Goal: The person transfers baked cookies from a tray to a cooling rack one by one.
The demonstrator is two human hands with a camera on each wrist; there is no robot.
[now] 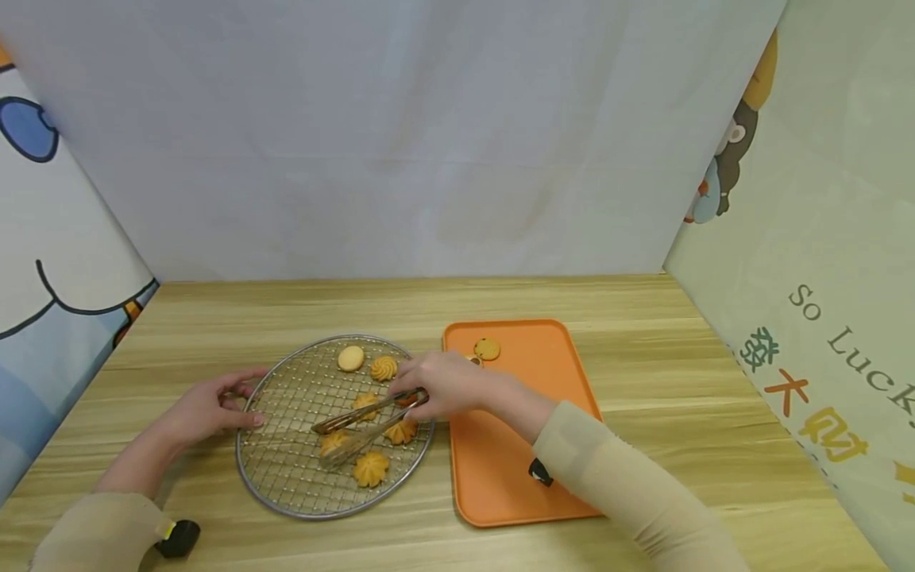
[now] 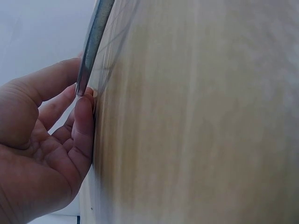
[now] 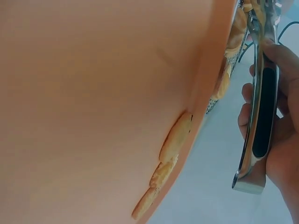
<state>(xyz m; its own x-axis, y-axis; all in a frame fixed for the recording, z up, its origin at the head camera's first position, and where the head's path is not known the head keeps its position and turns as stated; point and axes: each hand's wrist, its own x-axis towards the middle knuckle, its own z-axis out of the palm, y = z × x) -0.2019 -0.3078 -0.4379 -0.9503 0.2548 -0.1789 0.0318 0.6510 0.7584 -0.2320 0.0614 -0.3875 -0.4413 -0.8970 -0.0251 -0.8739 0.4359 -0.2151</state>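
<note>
My left hand (image 1: 203, 409) holds the left rim of a round wire cooling rack (image 1: 282, 469); the left wrist view shows fingers and thumb meeting at the metal rim (image 2: 93, 46). In my right hand (image 1: 446, 385) is a pair of metal tongs (image 1: 357, 421) with a dark grip (image 3: 265, 112), slanting down over the rack. The tong tips spread on either side of a flower-shaped cookie (image 1: 334, 442). Around it on the rack lie a plain round cookie (image 1: 351, 358), a swirled cookie (image 1: 384, 368) and several flower-shaped cookies (image 1: 371, 469).
An orange tray (image 1: 500, 500) lies right of the rack, under my right forearm. Near its far left edge is a round cookie (image 1: 488, 349) with others beside it, partly hidden by my hand; the right wrist view shows a row of cookies (image 3: 176, 137). A pale wall (image 1: 429, 159) stands behind the wooden table (image 1: 679, 445).
</note>
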